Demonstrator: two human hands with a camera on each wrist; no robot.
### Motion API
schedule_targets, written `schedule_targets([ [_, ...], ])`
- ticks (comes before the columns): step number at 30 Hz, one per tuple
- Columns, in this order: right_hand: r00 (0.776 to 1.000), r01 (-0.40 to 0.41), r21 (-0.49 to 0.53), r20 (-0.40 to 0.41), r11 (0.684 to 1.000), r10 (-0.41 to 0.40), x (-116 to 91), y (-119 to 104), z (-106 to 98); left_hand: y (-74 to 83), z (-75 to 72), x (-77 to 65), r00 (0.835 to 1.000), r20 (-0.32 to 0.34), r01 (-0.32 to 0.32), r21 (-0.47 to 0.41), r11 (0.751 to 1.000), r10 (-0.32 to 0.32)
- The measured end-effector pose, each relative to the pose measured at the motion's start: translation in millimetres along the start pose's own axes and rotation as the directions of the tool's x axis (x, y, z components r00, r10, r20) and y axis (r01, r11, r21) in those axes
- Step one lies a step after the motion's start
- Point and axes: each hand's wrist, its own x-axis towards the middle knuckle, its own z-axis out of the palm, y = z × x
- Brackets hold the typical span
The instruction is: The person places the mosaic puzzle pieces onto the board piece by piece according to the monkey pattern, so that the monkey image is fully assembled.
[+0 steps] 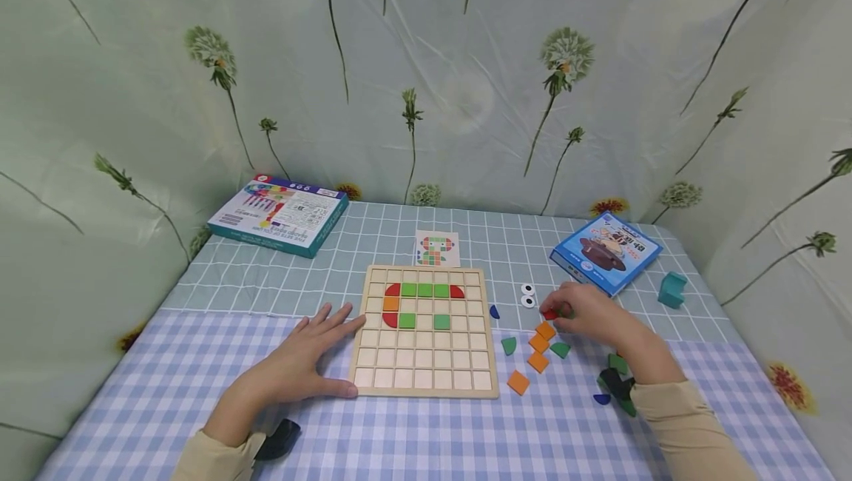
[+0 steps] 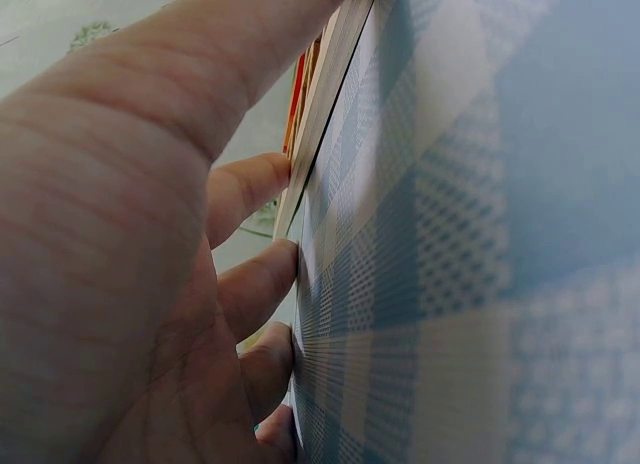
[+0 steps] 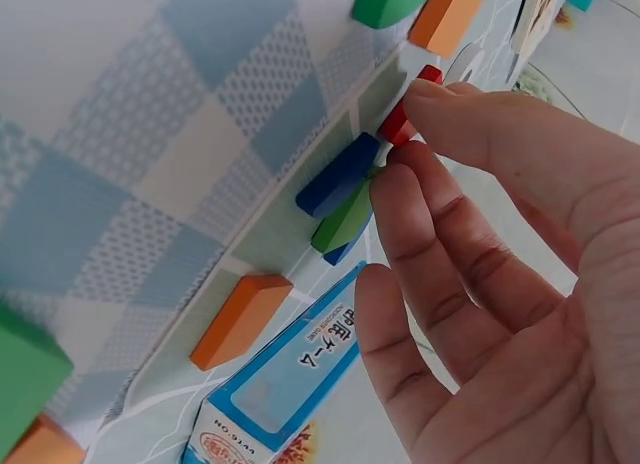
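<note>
The wooden grid board (image 1: 426, 393) lies in front of me, with red, green and orange pieces in its upper rows. My left hand (image 1: 302, 359) rests at the board's left side, fingers spread, thumb and index fingertip right at the frame. In the left wrist view the fingertips (image 2: 262, 284) lie on the cloth beside the board edge. To the right of the board, my right hand (image 1: 586, 311) pinches a red piece (image 3: 405, 109) between thumb and index finger. Blue (image 3: 338, 176) and green (image 3: 345, 216) pieces lie just past its fingertips.
Orange squares (image 1: 518, 382), green quarter-rounds (image 1: 509, 345) and two eye pieces (image 1: 528, 296) lie right of the board. A pattern card (image 1: 437, 249) sits behind it. Boxes stand at back left (image 1: 279, 214) and back right (image 1: 606, 251), with a teal object (image 1: 672, 290) at far right.
</note>
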Motion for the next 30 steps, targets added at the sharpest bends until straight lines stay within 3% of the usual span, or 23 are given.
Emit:
schedule_targets([
  [10,0.999,0.051,-0.028,0.005,0.998,-0.05,4.8,-1.7,1.5,0.0,0.9,0.2,1.0,0.003,0.006,-0.014,1.0,-0.005],
  [17,1.0,0.028,-0.003,0.007,1.0,-0.028,5.8,-2.0,2.8,0.1,0.8,0.5,1.0,0.001,0.004,-0.005,1.0,-0.004],
  [30,0.999,0.024,-0.05,-0.02,0.998,-0.025,2.6,-4.0,7.9,-1.0,1.1,1.2,1.0,0.006,0.013,0.003,1.0,-0.013],
])
